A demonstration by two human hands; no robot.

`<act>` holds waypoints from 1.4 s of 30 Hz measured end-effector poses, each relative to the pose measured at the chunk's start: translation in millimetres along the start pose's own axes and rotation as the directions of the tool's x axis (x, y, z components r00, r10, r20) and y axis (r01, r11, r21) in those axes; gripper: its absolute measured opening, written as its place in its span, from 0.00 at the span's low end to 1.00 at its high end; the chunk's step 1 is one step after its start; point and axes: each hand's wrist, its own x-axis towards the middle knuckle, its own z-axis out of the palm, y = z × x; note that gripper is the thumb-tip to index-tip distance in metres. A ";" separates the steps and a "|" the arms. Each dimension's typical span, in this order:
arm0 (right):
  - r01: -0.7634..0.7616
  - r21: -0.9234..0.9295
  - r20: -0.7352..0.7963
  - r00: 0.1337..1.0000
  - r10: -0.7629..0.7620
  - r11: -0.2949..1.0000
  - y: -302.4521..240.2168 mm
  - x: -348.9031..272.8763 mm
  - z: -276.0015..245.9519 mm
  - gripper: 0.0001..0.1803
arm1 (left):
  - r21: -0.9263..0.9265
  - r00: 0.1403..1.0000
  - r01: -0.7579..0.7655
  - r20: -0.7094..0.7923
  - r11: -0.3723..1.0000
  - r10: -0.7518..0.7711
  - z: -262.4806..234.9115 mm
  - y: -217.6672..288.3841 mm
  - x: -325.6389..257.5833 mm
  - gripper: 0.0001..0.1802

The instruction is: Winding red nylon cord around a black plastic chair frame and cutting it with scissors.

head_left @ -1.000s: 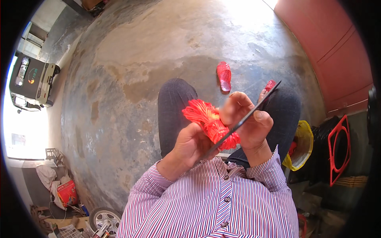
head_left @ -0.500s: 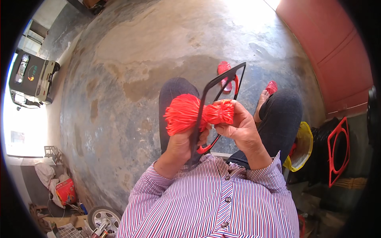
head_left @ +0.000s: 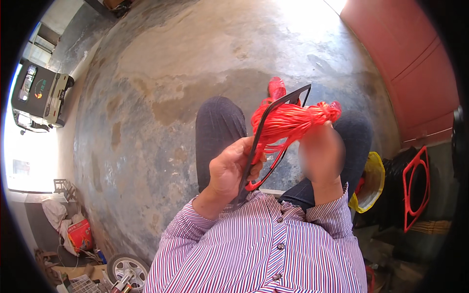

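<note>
Over the lap, left hand (head_left: pixel 233 168) clamped on dark frame (head_left: pixel 273 132), right hand (head_left: pixel 320 156) blurred so grip can't tell, red cord (head_left: pixel 288 122) bunched across frame between both: likely to tangle or slide off if tension drops.

right hand (head_left: pixel 320 155) blurred, its fingers' grip unreadable

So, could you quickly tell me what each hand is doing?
Left hand: closed on thin black rectangular frame.
Right hand: blurred; at bright red cord bundle, grip unclear.
</note>
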 end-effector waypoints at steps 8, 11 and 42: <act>-0.185 0.366 0.117 0.981 0.152 0.912 -26.1 -1.5 3.8 0.30 | -0.049 0.998 -0.057 -0.038 0.997 0.055 -12.7 8.6 1.3 0.32; -0.209 0.381 0.192 0.971 0.144 0.901 -24.7 -2.8 -2.7 0.32 | -0.101 0.997 -0.076 0.009 0.992 0.078 -20.1 21.4 -3.2 0.31; 0.202 -0.977 0.202 0.979 -0.002 0.068 21.1 7.9 28.6 0.23 | -0.048 0.992 0.086 -0.089 0.995 -0.090 -27.7 72.4 -32.0 0.21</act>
